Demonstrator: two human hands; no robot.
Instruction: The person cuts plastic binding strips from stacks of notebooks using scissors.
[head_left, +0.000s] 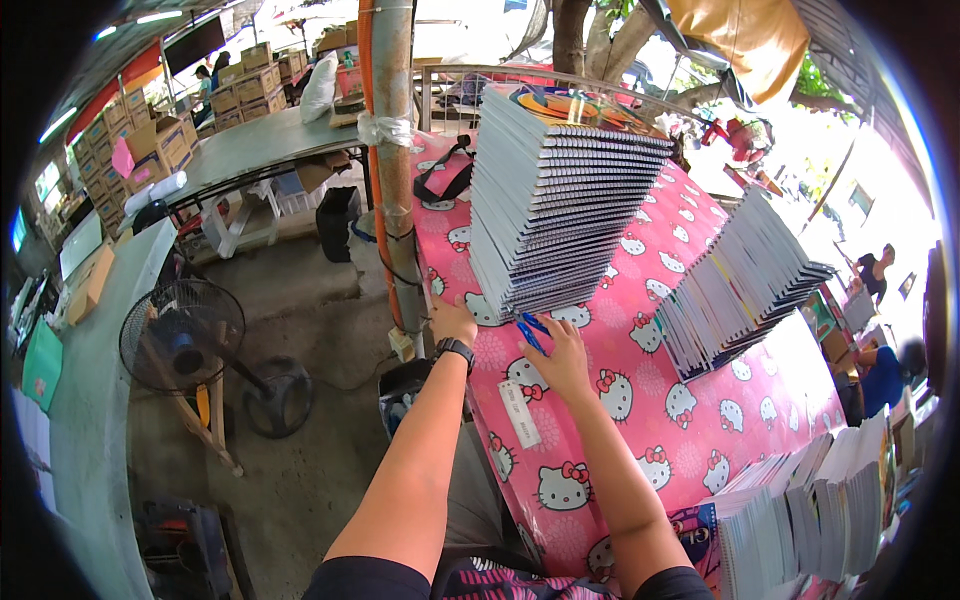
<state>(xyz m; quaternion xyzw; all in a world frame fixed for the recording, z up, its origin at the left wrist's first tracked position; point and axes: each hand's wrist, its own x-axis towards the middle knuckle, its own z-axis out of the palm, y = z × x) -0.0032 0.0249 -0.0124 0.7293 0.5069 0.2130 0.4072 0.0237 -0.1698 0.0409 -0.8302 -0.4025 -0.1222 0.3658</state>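
A tall stack of spiral-bound notebooks point(540, 210) stands on a table with a pink cartoon-cat cover point(640, 430). My left hand point(453, 322), with a black watch on its wrist, lies at the table's left edge, just left of the stack's near foot. Its fingers look spread on the cover, with nothing visible in them. My right hand point(563, 362) is just in front of the stack, closed around a small tool with two blue handles point(533, 334); the tool's tip is hidden. Beside that hand lies a white printed strip point(520, 413).
More bound notebooks point(740, 285) lean in a stack at right, and others point(810, 510) stand near right. A rusty post point(393, 200) rises beside the table's left edge. A black fan point(185, 340) stands left. Cardboard boxes point(245, 95) fill the back left. Another person point(880, 375) is at far right.
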